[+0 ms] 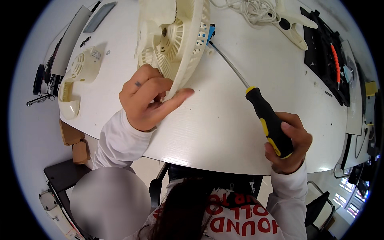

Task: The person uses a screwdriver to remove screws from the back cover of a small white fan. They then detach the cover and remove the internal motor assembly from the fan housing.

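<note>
While the left hand (146, 98) clamps onto the lower rim of the cream plastic fan grille (178, 38), thumb stretched flat along the rim's outer edge and fingers curled in over the ribs, the grille stands tilted on its edge on the white table (224, 120), up at the table's far side. Over to the right of the grille, the right hand (288, 144) is wrapped tight around the black-and-yellow handle of a long screwdriver (269, 120), all fingers closed on the grip, near the table's front edge. The steel shaft runs up and left across the table, and its tip sits right beside the grille, next to a small blue piece (211, 30) at the grille's rim; whether the tip actually touches anything there, I cannot tell. Left of the grille lies a cream motor housing (82, 66) with vent slots, and a curved cream shell (69, 100) sits just below it. Right of the grille, a coiled white cord (250, 10) and a cream stand piece (294, 26) lie at the table's far edge. Farther right still, a black tray (324, 68) holds an orange-handled tool (335, 60).
</note>
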A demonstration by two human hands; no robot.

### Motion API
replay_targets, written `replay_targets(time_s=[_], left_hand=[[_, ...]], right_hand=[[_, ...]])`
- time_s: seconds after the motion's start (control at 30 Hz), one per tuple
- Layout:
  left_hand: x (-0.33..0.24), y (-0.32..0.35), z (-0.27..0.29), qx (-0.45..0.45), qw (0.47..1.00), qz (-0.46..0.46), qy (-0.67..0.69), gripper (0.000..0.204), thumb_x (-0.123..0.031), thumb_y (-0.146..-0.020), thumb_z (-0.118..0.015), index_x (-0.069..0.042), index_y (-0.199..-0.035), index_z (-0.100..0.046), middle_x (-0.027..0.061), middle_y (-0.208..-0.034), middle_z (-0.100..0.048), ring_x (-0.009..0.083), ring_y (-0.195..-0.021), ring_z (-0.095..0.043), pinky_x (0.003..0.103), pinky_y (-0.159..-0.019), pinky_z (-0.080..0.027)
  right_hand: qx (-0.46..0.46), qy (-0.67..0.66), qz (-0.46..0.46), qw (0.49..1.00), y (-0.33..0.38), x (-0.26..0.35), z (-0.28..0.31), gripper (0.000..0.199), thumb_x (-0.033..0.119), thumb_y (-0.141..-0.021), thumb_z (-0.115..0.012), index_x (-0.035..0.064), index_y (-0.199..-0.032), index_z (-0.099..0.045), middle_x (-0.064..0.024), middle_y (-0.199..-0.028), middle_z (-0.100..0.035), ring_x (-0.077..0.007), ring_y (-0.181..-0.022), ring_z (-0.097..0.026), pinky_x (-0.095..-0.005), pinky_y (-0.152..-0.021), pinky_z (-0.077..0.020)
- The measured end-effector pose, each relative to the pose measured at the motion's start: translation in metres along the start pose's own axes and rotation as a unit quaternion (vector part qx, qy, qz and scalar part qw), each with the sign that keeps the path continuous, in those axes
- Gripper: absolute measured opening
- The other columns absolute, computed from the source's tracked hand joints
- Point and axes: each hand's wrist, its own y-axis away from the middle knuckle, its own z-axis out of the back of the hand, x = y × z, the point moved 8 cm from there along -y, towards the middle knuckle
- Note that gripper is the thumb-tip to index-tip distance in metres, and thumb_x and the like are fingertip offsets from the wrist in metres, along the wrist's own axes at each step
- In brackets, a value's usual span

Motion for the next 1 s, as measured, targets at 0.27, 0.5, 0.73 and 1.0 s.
replay_targets(time_s=[0.27, 0.5, 0.73, 1.0], left_hand=[[0.014, -0.001, 0.003, -0.026, 0.999, 0.012, 0.022, 0.023, -0.001, -0.064, -0.072, -0.003, -0.065, -0.050, 0.0032, -0.058, -0.039, 0.0104, -0.044, -0.034, 0.024, -0.039, -0.024], [0.012, -0.001, 0.000, -0.025, 0.999, 0.020, 0.023, 0.022, 0.001, -0.061, -0.071, -0.003, -0.064, -0.049, 0.0031, -0.058, -0.038, 0.0103, -0.043, -0.034, 0.024, -0.039, -0.025], [0.013, 0.002, -0.001, -0.006, 0.999, 0.034, 0.011, 0.017, 0.000, -0.067, -0.067, -0.002, -0.066, -0.050, 0.0045, -0.061, -0.042, 0.0116, -0.050, -0.034, 0.025, -0.044, -0.024], [0.014, 0.003, -0.001, -0.001, 1.000, 0.029, 0.009, 0.016, 0.000, -0.067, -0.067, -0.002, -0.067, -0.051, 0.0053, -0.061, -0.044, 0.0122, -0.050, -0.035, 0.025, -0.044, -0.025]], right_hand=[[-0.006, 0.050, -0.001, 0.999, -0.008, -0.005, -0.006, 0.041, 0.006, -0.078, -0.066, 0.0119, -0.113, -0.048, -0.0211, -0.117, -0.049, -0.0274, -0.079, -0.063, -0.0277, -0.068, -0.0524], [0.003, 0.061, -0.161, 0.985, 0.009, -0.027, 0.004, 0.052, 0.014, -0.081, -0.066, 0.0039, -0.122, -0.036, -0.0190, -0.097, -0.053, -0.0229, -0.072, -0.058, -0.0269, -0.059, -0.0477], [-0.030, 0.155, 0.023, 0.987, -0.011, 0.005, 0.001, 0.045, -0.013, -0.073, -0.052, 0.0078, -0.112, -0.049, -0.0187, -0.101, -0.042, -0.0262, -0.070, -0.054, -0.0298, -0.054, -0.0449], [-0.035, 0.141, -0.046, 0.988, -0.008, -0.001, 0.008, 0.043, -0.010, -0.074, -0.048, 0.0068, -0.114, -0.046, -0.0184, -0.113, -0.040, -0.0277, -0.097, -0.051, -0.0319, -0.081, -0.0458]])
